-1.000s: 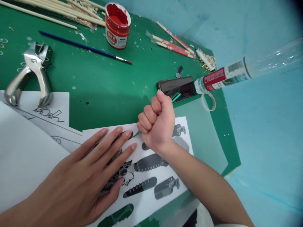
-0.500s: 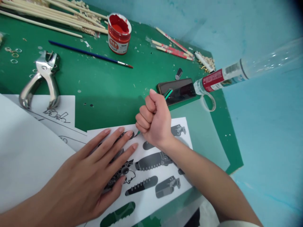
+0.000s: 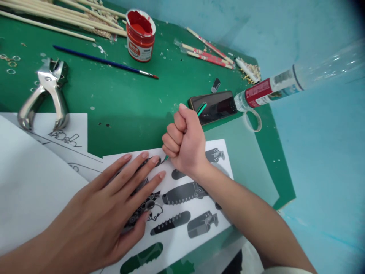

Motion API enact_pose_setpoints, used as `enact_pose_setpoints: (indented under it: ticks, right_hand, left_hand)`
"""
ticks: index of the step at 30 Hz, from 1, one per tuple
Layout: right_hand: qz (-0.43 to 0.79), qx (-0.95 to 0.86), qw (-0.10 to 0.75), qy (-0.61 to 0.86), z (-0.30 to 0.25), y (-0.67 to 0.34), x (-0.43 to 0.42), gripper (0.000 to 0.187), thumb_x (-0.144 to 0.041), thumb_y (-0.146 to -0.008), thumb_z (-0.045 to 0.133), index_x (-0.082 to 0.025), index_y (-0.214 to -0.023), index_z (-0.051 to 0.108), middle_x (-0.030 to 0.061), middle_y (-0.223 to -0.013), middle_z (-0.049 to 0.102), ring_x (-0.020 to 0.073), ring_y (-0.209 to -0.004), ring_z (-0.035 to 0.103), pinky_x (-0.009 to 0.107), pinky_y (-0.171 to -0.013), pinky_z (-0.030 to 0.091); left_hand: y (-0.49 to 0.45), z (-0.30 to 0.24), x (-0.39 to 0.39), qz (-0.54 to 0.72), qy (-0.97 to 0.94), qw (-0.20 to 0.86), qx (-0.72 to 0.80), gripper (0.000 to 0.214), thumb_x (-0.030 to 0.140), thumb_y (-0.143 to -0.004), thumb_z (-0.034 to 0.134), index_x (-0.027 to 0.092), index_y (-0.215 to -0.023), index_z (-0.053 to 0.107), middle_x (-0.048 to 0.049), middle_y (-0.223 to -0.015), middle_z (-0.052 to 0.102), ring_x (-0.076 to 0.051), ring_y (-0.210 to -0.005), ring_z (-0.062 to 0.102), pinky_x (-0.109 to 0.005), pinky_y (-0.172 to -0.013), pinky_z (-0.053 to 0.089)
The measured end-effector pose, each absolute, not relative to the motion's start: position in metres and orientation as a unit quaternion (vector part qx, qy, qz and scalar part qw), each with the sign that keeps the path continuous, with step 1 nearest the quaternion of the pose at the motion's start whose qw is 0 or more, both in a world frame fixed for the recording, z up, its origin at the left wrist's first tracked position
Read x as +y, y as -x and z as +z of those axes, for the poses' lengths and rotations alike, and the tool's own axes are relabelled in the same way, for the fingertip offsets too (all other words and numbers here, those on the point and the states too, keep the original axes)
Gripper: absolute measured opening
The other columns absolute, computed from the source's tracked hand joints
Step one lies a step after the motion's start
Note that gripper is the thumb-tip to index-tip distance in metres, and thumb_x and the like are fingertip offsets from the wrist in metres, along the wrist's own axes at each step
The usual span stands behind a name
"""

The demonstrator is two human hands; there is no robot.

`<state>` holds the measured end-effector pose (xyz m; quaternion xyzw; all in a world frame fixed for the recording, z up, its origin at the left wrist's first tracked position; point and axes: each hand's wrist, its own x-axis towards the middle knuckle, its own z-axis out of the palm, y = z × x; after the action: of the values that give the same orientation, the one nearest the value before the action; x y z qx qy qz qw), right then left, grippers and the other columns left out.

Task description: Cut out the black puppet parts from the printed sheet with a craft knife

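A white printed sheet [image 3: 182, 228] with grey and black cut-out shapes lies on the green cutting mat [image 3: 128, 102]. My left hand [image 3: 114, 205] lies flat on the sheet with its fingers stretched out, pressing the paper down. My right hand [image 3: 186, 142] is a fist wrapped round a thin green craft knife [image 3: 202, 109]. The knife's top end sticks out above the fist. Its tip meets the paper just beyond my left fingertips.
At the back are an open red paint jar [image 3: 140, 34], a blue paintbrush [image 3: 105, 61], wooden sticks [image 3: 57, 17] and a metal hole punch [image 3: 42, 95]. A phone [image 3: 213, 106], a tape ring [image 3: 252, 120] and a clear bottle [image 3: 285, 85] lie right. More paper [image 3: 31, 179] lies at left.
My right fist has tilted slightly with the knife, whose top end now leans more left. The view has shifted a little; my left hand stays flat on the sheet.
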<state>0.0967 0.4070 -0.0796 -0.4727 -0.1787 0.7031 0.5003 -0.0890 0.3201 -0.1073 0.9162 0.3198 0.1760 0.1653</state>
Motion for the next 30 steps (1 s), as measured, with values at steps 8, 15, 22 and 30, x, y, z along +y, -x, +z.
enact_pose_setpoints:
  ticks: [8, 15, 22, 30]
  right_hand:
    - [0.696, -0.179, 0.510, 0.473, -0.0794, -0.0959, 0.4064, 0.055, -0.042, -0.109, 0.042, -0.024, -0.064, 0.016, -0.0108, -0.047, 0.010, 0.0068, -0.037, 0.005, 0.018, -0.033, 0.010]
    - [0.690, -0.184, 0.507, 0.483, -0.0790, -0.0966, 0.4063, 0.055, -0.044, -0.110, 0.041, -0.023, -0.064, 0.017, -0.0103, -0.048, 0.010, 0.0068, -0.038, 0.006, 0.019, -0.034, 0.011]
    - [0.698, -0.182, 0.493, 0.486, -0.0759, -0.0971, 0.4074, 0.056, -0.042, -0.108, 0.042, -0.023, -0.062, 0.018, -0.0106, -0.046, 0.011, 0.0067, -0.038, 0.006, 0.018, -0.033, 0.013]
    - [0.757, -0.205, 0.436, 0.441, -0.0720, -0.1011, 0.4113, 0.062, -0.044, -0.108, 0.048, -0.023, -0.057, 0.019, -0.0111, -0.044, 0.012, 0.0061, -0.036, 0.008, 0.018, -0.033, 0.013]
  left_hand:
    - [0.0915, -0.1064, 0.3194, 0.170, -0.918, 0.164, 0.320, 0.072, 0.049, -0.096, 0.062, 0.021, -0.160, 0.046, -0.0086, -0.171, 0.036, -0.029, -0.158, 0.035, -0.044, -0.135, 0.014]
    - [0.0904, -0.1056, 0.3202, 0.174, -0.914, 0.176, 0.321, 0.072, 0.048, -0.095, 0.063, 0.021, -0.160, 0.047, -0.0080, -0.170, 0.037, -0.029, -0.158, 0.036, -0.043, -0.135, 0.013]
    - [0.0914, -0.1063, 0.3211, 0.173, -0.914, 0.176, 0.323, 0.071, 0.049, -0.096, 0.061, 0.023, -0.160, 0.046, -0.0068, -0.171, 0.036, -0.028, -0.158, 0.036, -0.043, -0.135, 0.013]
    - [0.0913, -0.1058, 0.3210, 0.180, -0.914, 0.175, 0.319, 0.069, 0.048, -0.095, 0.063, 0.022, -0.158, 0.050, -0.0074, -0.170, 0.038, -0.029, -0.157, 0.038, -0.041, -0.135, 0.012]
